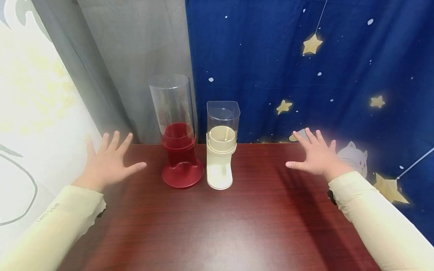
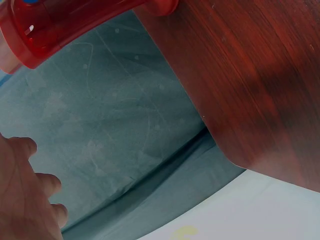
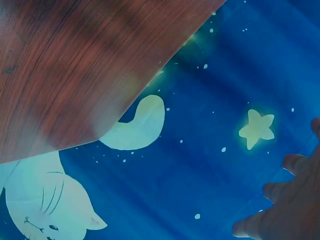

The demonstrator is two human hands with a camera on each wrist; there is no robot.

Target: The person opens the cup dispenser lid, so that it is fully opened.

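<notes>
Two dispenser-like stands are side by side near the table's far edge. The taller one, a red stand (image 1: 182, 175), carries a clear cylinder (image 1: 171, 101); part of its red body (image 2: 75, 20) shows in the left wrist view. Right beside it is a shorter cream stand (image 1: 219, 169) with a clear square-cornered top (image 1: 222, 111). My left hand (image 1: 110, 162) is held up left of the red stand, fingers spread, touching nothing. Well to the right of the cream stand, my right hand (image 1: 315, 154) is raised with spread fingers and holds nothing.
The stands are on a dark red wood-grain table (image 1: 203, 229) with rounded far corners. Behind it hang a grey curtain (image 1: 135, 45) and a blue curtain (image 1: 251, 49) with stars. White patterned fabric (image 1: 30, 113) hangs at the left.
</notes>
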